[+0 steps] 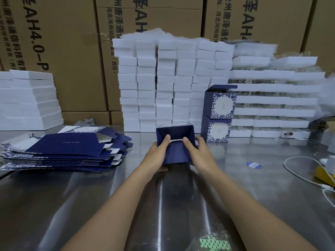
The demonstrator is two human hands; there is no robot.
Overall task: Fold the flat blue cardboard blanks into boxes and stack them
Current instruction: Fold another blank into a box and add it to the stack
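**Two boxes done, big pile to go**

A third box (175, 132) is gripped over the table (90, 205) by the left hand (159, 152) and right hand (196, 151), thumbs pressed on its flaps. Two finished boxes (219, 113) are stacked just beyond; a thick pile of flat blanks (68, 151) is left

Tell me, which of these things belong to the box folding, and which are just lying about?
Part of the job: half-folded blue box, gripped by left hand and right hand; pile of flat blue blanks; two finished boxes, stacked.
Just lying about: stacks of white foam blocks; brown cartons; white cable; round blue sticker.
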